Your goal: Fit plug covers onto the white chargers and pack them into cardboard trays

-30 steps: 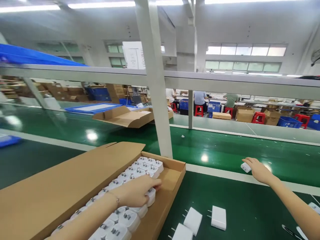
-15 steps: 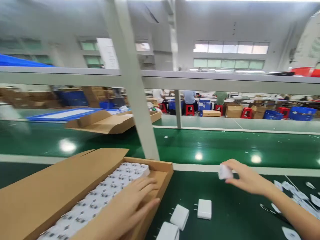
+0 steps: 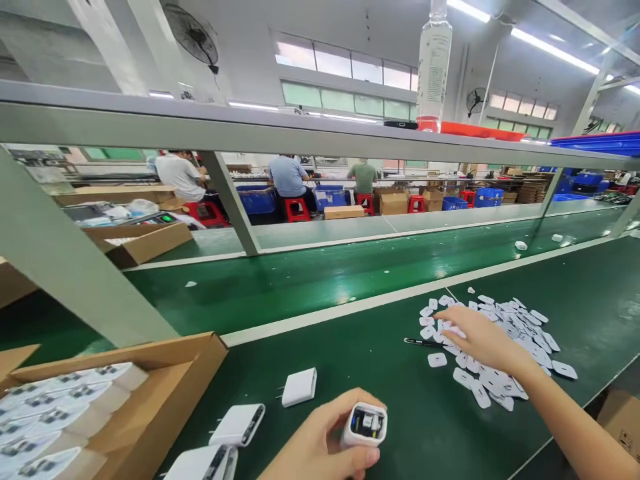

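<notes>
My left hand (image 3: pixel 325 443) is closed around a white charger body (image 3: pixel 365 425), its open end with the inner parts facing me. My right hand (image 3: pixel 477 337) reaches out flat over a heap of small white cover plates (image 3: pixel 505 347) on the dark green table, fingertips touching plates at the heap's left side; whether it holds one I cannot see. Three white plug adapters lie near the left hand: one adapter (image 3: pixel 299 387) ahead of it, another adapter (image 3: pixel 237 425) to its left, a third adapter (image 3: pixel 203 465) at the bottom edge.
A cardboard box (image 3: pixel 165 400) of packed white chargers sits at the lower left. A black pen (image 3: pixel 419 343) lies left of the heap. A green conveyor belt (image 3: pixel 325 277) runs behind the table under a grey frame (image 3: pixel 240 130). People sit on red stools beyond.
My view has swung right. My left hand left the box and now holds a charger body. My right hand moved from the table's edge to the heap of cover plates.
</notes>
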The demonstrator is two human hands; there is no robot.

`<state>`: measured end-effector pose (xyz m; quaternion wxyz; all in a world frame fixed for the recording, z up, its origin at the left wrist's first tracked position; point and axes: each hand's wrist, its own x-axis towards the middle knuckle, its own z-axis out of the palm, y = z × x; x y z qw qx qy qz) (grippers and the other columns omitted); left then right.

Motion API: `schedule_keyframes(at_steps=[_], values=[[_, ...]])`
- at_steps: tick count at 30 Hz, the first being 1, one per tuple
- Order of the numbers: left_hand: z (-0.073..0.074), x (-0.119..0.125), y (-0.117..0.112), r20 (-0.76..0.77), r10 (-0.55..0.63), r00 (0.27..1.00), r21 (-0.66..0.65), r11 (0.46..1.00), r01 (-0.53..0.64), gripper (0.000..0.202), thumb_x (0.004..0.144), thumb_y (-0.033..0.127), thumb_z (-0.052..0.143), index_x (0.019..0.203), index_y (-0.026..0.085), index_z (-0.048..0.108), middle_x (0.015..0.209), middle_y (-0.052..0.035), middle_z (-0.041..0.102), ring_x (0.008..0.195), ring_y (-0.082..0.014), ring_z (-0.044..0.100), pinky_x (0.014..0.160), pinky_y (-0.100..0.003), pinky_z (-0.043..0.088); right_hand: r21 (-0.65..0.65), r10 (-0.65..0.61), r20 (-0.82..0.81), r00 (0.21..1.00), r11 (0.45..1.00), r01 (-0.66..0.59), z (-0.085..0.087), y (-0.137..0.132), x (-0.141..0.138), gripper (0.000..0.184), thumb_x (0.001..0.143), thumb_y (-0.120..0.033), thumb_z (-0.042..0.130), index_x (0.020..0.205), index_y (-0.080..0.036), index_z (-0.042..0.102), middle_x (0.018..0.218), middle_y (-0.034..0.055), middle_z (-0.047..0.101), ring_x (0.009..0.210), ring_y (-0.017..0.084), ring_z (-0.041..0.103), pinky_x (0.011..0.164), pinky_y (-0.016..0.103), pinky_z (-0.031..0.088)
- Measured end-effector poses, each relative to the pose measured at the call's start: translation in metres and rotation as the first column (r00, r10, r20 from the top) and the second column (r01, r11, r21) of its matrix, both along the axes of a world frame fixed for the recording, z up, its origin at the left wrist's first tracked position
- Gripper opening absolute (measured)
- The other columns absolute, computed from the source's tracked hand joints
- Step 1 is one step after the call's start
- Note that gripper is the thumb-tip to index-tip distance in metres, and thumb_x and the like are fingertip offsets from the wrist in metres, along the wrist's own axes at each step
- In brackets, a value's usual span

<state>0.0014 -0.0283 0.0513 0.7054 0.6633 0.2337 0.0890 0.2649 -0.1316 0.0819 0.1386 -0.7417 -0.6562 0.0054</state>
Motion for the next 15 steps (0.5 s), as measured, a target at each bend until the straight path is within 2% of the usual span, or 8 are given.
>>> schedule_keyframes(at_steps=[1,2,4,7,11,15], values=[[0.003,0.005,0.001,0.012,0.020,1.000,0.048,0.999,-0.020,0.025,0.064,0.027,0.071,0.088,0.021,0.065,0.077,-0.0003,0.058,0.063,-0.0135,0.054,0.056,-0.024,0.050,-0.060,-0.105,0.007,0.994,0.993,0.105,-0.011,-0.001,0.017,0.029,0.092,-0.026,0.040,0.112,-0.018,0.057,0.111,0.0098,0.061,0.102,0.023,0.056,0.083,0.032,0.042],[0.005,0.009,0.001,0.029,0.057,0.998,0.106,0.993,-0.060,0.025,0.064,0.023,0.070,0.089,0.021,0.066,0.079,-0.0007,0.059,0.065,-0.0142,0.055,0.060,-0.024,0.051,-0.088,-0.160,0.014,0.987,0.983,0.160,-0.022,-0.001,0.029,0.027,0.090,-0.025,0.041,0.106,-0.016,0.060,0.104,0.0111,0.063,0.098,0.024,0.057,0.081,0.033,0.043],[0.005,0.015,0.000,0.077,0.169,0.983,0.200,0.963,-0.181,0.024,0.066,0.021,0.068,0.090,0.022,0.068,0.087,-0.0023,0.063,0.076,-0.0173,0.059,0.069,-0.026,0.053,-0.117,-0.209,0.031,0.977,0.970,0.211,-0.041,0.002,0.043,0.023,0.087,-0.024,0.045,0.096,-0.014,0.064,0.093,0.0117,0.064,0.091,0.025,0.059,0.075,0.032,0.043],[-0.001,0.018,-0.002,0.150,0.304,0.941,0.227,0.916,-0.332,0.026,0.067,0.026,0.070,0.093,0.023,0.070,0.102,-0.0048,0.066,0.093,-0.0226,0.061,0.079,-0.029,0.054,-0.114,-0.246,0.036,0.969,0.962,0.248,-0.061,0.010,0.049,0.019,0.084,-0.021,0.048,0.089,-0.014,0.065,0.087,0.0115,0.063,0.086,0.024,0.059,0.072,0.029,0.042],[-0.019,0.011,0.000,0.235,0.375,0.897,0.214,0.880,-0.424,0.029,0.070,0.032,0.068,0.098,0.023,0.068,0.113,-0.0064,0.063,0.105,-0.0258,0.058,0.089,-0.035,0.052,-0.112,-0.312,0.026,0.950,0.943,0.313,-0.070,0.018,0.058,0.019,0.082,-0.021,0.048,0.084,-0.011,0.065,0.088,0.0133,0.062,0.084,0.024,0.060,0.071,0.029,0.042],[-0.039,0.002,0.012,0.291,0.420,0.860,0.228,0.842,-0.488,0.028,0.073,0.032,0.066,0.100,0.024,0.067,0.111,-0.0060,0.063,0.101,-0.0243,0.060,0.088,-0.037,0.053,-0.115,-0.351,0.006,0.936,0.930,0.350,-0.073,0.022,0.068,0.023,0.080,-0.026,0.050,0.089,-0.011,0.066,0.093,0.0139,0.064,0.085,0.024,0.061,0.072,0.029,0.043]])
